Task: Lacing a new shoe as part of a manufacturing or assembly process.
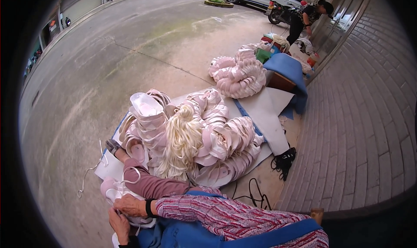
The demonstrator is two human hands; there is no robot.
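At the lower left of the frame I see my right hand (130, 206) and left hand (118, 224) with fingers closed on a pale pink-white shoe piece (114, 190), and I judge its loose white cord (89, 172) could snag or slip free.

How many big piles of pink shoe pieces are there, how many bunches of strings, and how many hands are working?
Piles of pink shoe pieces: 2, the near pile and the far pile
Bunches of strings: 2, the pale bunch and the black bunch
Hands at work: 2, the left hand and the right hand, both on a white piece
Total: 6
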